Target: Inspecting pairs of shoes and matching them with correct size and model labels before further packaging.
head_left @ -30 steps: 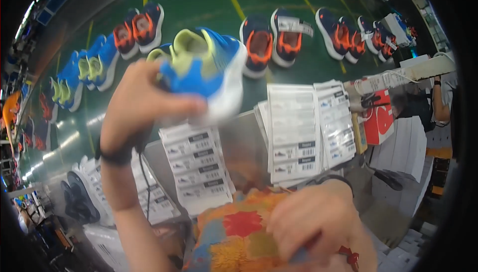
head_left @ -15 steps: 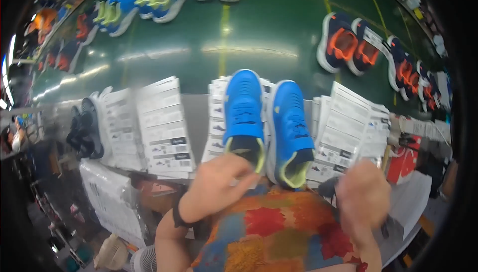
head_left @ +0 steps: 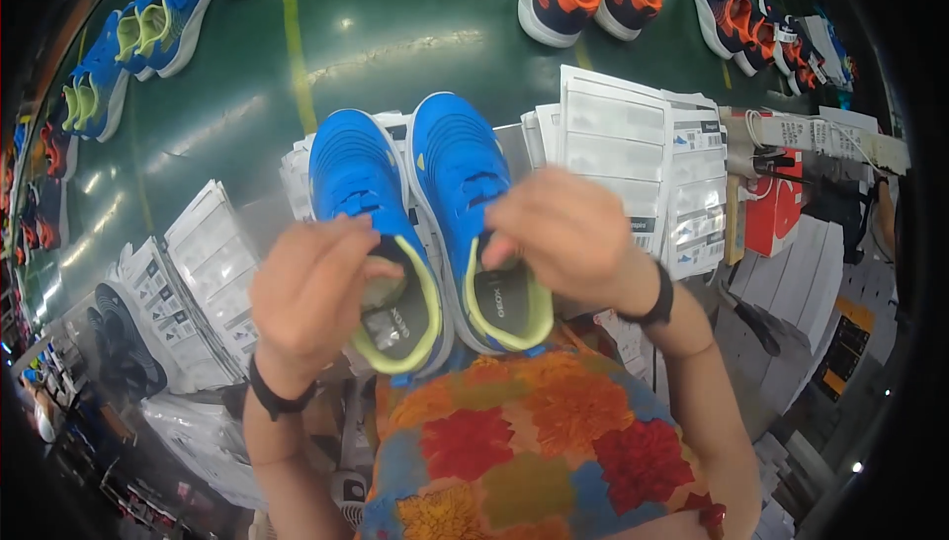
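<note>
Head view: blue shoes (head_left: pixel 425 214) with yellow-green collars, toes pointing away.

The person wore a short-sleeved top patterned with leaf-like patches of red, orange, yellow and blue, filling the lower centre of the frame. A black band circled the wrist below the left hand (head_left: pixel 314 295) at lower left, and another black band sat behind the right hand (head_left: pixel 565 234) at centre right. Both forearms were bare.
</note>
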Tool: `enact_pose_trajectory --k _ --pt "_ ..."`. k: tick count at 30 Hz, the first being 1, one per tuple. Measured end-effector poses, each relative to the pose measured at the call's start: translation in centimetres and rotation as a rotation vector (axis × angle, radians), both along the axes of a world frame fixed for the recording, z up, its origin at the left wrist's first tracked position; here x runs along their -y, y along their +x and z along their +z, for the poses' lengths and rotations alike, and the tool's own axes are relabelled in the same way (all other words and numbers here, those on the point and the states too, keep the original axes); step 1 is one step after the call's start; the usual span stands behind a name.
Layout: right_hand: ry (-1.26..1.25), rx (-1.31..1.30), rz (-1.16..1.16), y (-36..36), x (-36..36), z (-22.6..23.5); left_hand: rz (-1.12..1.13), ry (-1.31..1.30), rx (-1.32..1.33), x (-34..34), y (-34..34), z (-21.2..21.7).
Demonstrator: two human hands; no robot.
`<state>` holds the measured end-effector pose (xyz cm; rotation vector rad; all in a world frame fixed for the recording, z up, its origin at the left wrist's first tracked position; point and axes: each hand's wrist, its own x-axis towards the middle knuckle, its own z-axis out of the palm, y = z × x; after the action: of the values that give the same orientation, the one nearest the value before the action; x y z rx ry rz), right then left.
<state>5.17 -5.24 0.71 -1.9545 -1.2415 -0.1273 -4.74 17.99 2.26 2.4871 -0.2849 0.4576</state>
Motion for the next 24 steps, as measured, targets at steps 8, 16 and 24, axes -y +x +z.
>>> enact_pose_trajectory --k 8,16,24 --pt "-0.031 -1.07 0.093 7.3 -4.1 1.4 0.042 -0.435 -0.52 -1.3 5.9 3.5" --pt "-0.012 -1.124 0.137 6.7 -3.9 1.1 0.212 -1.098 -0.77 -1.1 5.2 2.1" --pt "0.037 -0.397 0.115 5.4 -3.1 4.8 0.045 -0.38 -0.364 0.3 5.3 6.1"
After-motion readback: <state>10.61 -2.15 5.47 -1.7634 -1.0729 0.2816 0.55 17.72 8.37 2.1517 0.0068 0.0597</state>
